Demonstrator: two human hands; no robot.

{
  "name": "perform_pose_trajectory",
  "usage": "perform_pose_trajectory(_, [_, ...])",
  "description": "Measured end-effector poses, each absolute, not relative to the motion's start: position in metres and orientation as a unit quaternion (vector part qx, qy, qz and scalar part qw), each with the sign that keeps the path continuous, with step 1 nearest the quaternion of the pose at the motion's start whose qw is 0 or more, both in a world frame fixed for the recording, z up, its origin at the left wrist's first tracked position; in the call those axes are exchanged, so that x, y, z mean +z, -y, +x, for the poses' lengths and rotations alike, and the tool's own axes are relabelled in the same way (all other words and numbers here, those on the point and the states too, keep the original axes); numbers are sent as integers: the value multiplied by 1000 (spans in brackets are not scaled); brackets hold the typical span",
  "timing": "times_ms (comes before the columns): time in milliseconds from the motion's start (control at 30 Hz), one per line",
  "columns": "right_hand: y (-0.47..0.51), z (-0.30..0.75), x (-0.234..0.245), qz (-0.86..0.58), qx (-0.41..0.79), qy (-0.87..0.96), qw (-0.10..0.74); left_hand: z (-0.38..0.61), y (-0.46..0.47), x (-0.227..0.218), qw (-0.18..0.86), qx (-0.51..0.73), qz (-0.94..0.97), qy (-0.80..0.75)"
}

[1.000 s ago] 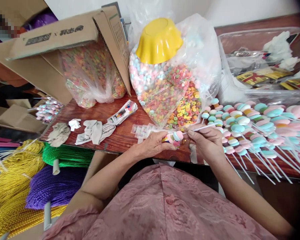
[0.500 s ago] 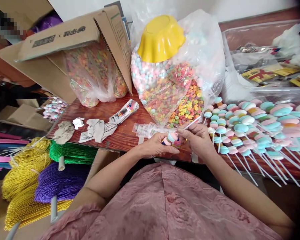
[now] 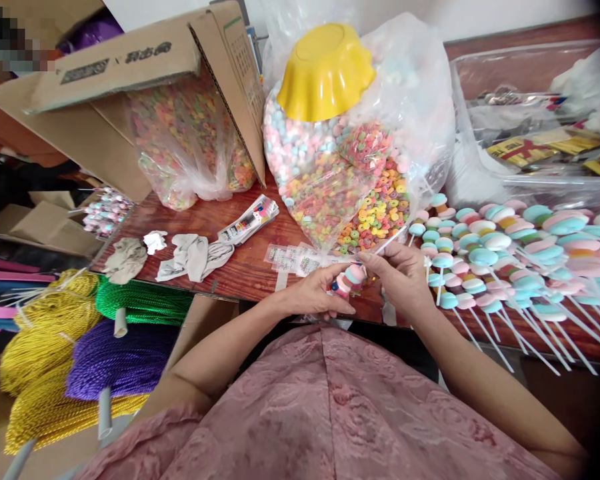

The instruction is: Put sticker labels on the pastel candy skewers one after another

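My left hand (image 3: 313, 293) curls around a short stack of marshmallow candy (image 3: 351, 277) in pink and pale blue, with a dark blue bit at its lower left. In my right hand (image 3: 403, 280), thumb and fingers pinch a thin white stick (image 3: 391, 240) that slants up to the right. The right fingertips meet the candy's upper right side; whether the stick is inside it is hidden. Just beyond the hands lie small printed clear packets (image 3: 300, 259). To the right, many finished-looking marshmallow candy skewers (image 3: 483, 257) lie in a pile with white sticks.
A large clear bag (image 3: 420, 73) of marshmallows and ring gummies (image 3: 380, 207) stands ahead, topped by a yellow bowl (image 3: 325, 73). Left of it is a cardboard box (image 3: 130, 60) with bagged gummies. Grey gloves (image 3: 195, 257) lie on the table; bundled cords (image 3: 120, 360) sit below left.
The candy has shifted slightly right and shows more between my hands, its pink and blue end against the right fingers. The stick stays in the right hand. The view has tilted a little.
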State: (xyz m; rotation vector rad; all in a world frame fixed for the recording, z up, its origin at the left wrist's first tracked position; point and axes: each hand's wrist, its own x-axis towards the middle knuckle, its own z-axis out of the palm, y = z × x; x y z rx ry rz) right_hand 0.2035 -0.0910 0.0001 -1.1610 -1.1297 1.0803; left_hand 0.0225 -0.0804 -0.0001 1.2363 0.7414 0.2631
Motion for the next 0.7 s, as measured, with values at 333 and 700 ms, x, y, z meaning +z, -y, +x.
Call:
perform_pose_trajectory(333, [102, 176, -18, -503, 515, 434, 542, 21, 76, -3, 762, 166, 527, -337])
perform_pose_trajectory(700, [92, 180, -17, -467, 549, 385, 576, -1, 84, -5, 752, 182, 526, -354])
